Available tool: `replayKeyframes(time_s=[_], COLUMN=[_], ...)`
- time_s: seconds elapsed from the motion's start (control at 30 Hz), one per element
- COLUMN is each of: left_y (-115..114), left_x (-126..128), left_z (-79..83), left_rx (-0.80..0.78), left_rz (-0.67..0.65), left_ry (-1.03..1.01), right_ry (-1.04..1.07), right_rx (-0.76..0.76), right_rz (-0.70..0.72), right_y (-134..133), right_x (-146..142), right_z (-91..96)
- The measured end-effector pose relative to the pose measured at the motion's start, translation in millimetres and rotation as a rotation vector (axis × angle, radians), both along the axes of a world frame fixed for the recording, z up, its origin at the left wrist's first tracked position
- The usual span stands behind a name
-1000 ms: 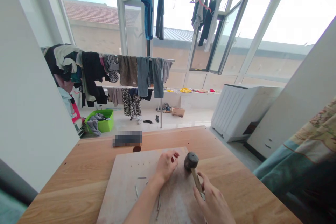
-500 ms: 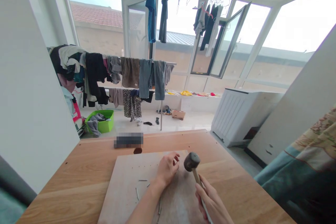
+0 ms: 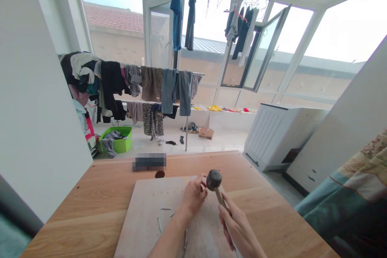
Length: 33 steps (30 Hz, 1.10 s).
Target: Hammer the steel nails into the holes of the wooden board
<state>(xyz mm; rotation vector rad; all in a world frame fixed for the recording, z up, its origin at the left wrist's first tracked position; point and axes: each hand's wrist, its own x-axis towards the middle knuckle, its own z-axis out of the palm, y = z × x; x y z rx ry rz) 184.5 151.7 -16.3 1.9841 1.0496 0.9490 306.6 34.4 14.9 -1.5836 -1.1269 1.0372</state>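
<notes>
My right hand (image 3: 237,219) is wrapped round the wooden handle of a rubber mallet (image 3: 214,179), its dark head raised close beside my left fingers. My left hand (image 3: 195,195) rests on a pale wooden board (image 3: 142,199), thumb and fingers curled together near its far edge. What those fingers pinch, if anything, is too small to make out. Several loose nails (image 3: 159,224) lie on the board left of my forearm, and more lie by its right side. A row of small holes or dots runs along the far part of the board.
The board lies on a wooden table (image 3: 272,217). Beyond the board are a small dark round object (image 3: 160,174) and a blurred dark block (image 3: 149,162). Farther off stand a laundry rack with clothes (image 3: 151,82), a green basket (image 3: 123,145) and a white cabinet-like unit (image 3: 269,137).
The mallet and my right hand have moved left, bringing the head closer to my left fingers. My left hand stays at about the same spot on the board. The view has shifted slightly.
</notes>
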Motion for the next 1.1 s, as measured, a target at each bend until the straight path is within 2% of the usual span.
replayKeyframes(time_s=[0.23,0.37,0.43,0.53,0.63,0.73,0.8,0.9,1.0,1.1], left_y=[3.0,3.1,4.3,7.3,7.3,-2.1,-15.4,-42.7,-67.4,-79.2], left_x=[0.9,0.6,-0.7,-8.6,-25.6,-48.9,-65.1,-86.7,-101.8,-108.0], left_z=[-6.6,-5.0,1.0,22.6,57.3,89.1,99.4,95.0,78.1,66.8], left_rx=[-0.039,-0.045,-0.062,-0.057,0.012,0.031,0.082,0.18,0.354,0.508], left_rz=[0.024,0.01,0.002,0.014,-0.04,-0.164,-0.202,-0.316,-0.43,-0.474], left_ry=[0.027,0.029,-0.004,-0.016,0.083,0.333,0.545,0.775,0.808,0.818], right_ry=[0.002,0.021,0.032,0.03,0.006,0.012,0.025,0.016,0.033,0.032], right_rx=[0.048,0.008,-0.009,-0.019,-0.026,-0.019,-0.016,0.001,-0.001,-0.006], right_rz=[-0.007,-0.039,-0.055,-0.055,-0.073,-0.1,-0.103,-0.092,-0.088,-0.088], right_y=[-5.4,-12.4,-15.0,-16.7,-17.1,-17.6,-18.1,-18.6,-18.8,-18.9], right_x=[10.2,13.8,15.2,15.7,14.5,13.0,12.2,11.4,10.9,10.5], right_z=[5.0,-15.2,-26.6,-35.7,-36.1,-34.6,-34.1,-33.2,-32.2,-32.1])
